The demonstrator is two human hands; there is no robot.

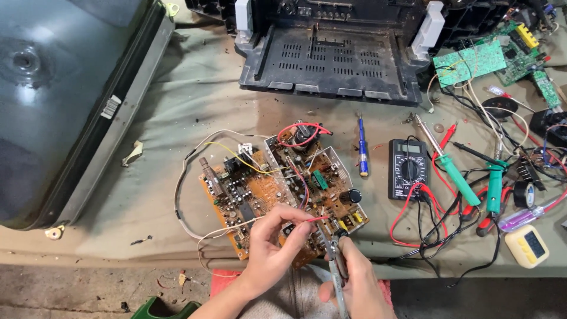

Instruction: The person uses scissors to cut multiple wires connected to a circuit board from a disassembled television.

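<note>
- Left hand [269,251] pinches a red wire [313,219] in a closed grip; right hand [354,283] clamps pliers [335,260].
- Both meet over the circuit board [260,189] at the table [177,118] edge.
- Meter [409,169], screwdriver [362,147] and soldering iron [452,165] lie right.

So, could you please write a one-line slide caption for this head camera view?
Left hand pinches a thin red wire above an orange-brown circuit board while right hand holds slim metal pliers.
</note>
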